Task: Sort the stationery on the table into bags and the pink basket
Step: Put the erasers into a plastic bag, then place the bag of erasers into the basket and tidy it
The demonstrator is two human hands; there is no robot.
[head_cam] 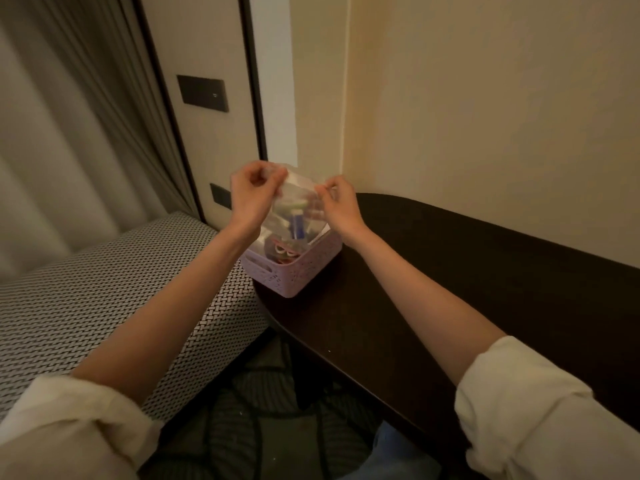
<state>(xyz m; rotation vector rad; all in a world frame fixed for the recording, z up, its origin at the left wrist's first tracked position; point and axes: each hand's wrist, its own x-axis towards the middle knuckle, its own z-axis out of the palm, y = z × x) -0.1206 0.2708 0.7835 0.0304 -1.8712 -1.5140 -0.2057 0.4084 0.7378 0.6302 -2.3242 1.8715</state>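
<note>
Near the end, by the look of it: left hand (254,192) and right hand (337,202) pinching shut a filled clear bag (294,216) above the pink basket (294,271), dark table (450,271) otherwise bare.

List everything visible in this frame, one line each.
clear bag: 1, transparent, held above the basket, stationery inside, a blue item among it
pink basket: 1, pink, lattice walls, on the table's left end, items inside
table: 1, dark brown, against the wall
seat: 1, black-and-white weave, left of table
curtain: 1, grey-beige, far left
wall panels: 2, dark, behind the basket
left hand: 1, pinching the bag's top edge
right hand: 1, pinching the bag's top edge
sleeves: 2, cream, rolled up
</note>
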